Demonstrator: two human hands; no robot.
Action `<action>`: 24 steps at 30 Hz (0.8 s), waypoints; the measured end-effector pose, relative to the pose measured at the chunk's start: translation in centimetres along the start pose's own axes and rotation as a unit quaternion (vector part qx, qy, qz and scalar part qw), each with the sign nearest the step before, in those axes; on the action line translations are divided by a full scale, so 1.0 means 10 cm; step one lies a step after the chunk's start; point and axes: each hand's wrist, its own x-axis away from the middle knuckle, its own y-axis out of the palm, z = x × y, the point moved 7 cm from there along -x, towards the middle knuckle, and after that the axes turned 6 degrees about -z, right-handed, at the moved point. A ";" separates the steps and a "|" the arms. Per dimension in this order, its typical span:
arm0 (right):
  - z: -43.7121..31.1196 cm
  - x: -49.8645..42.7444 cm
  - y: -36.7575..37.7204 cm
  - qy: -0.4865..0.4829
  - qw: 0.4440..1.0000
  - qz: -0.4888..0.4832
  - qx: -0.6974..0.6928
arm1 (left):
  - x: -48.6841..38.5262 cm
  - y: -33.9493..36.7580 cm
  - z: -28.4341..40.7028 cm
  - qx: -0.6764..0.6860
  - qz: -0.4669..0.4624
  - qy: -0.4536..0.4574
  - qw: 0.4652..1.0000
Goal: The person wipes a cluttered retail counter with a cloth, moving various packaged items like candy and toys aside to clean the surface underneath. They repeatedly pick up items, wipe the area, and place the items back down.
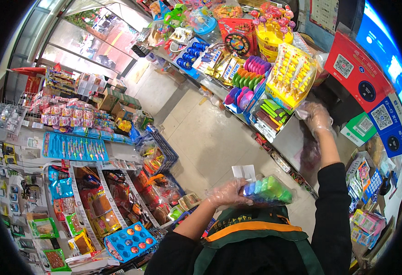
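Observation:
Clear plastic gloves cover both hands. My left hand (229, 193) grips a clear pack of blue and green items (269, 189) close to my apron (252, 225); a slip of white paper (244, 173) sticks up beside its fingers. Stretched out to the right, my right hand (316, 117) holds a crumpled whitish cloth or tissue (302, 112) at the counter (295, 137). Just left of that hand stand a yellow display box of duck-shaped items (290, 77) and a carton of green, brown and white packs (271, 118).
Snack racks (101, 202) and a blue tray of pens (75, 146) fill the left side. A blue plastic basket (163, 147) stands by the tiled floor (204, 137). Payment-code signs (359, 70) and a green sign (360, 128) rise at the right. Goods crowd the counter's far end.

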 end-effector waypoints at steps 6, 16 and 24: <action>0.12 0.08 0.47 0.068 0.992 0.097 -0.043 | -0.01 0.08 -0.05 -0.021 -0.008 -0.005 1.000; -0.21 1.12 0.09 -0.114 0.977 0.097 -0.152 | 0.12 -0.07 -0.19 0.101 0.023 -0.056 0.993; -0.38 1.11 0.86 0.112 0.930 0.116 -0.331 | 0.28 -0.28 -0.29 0.249 0.104 -0.075 0.960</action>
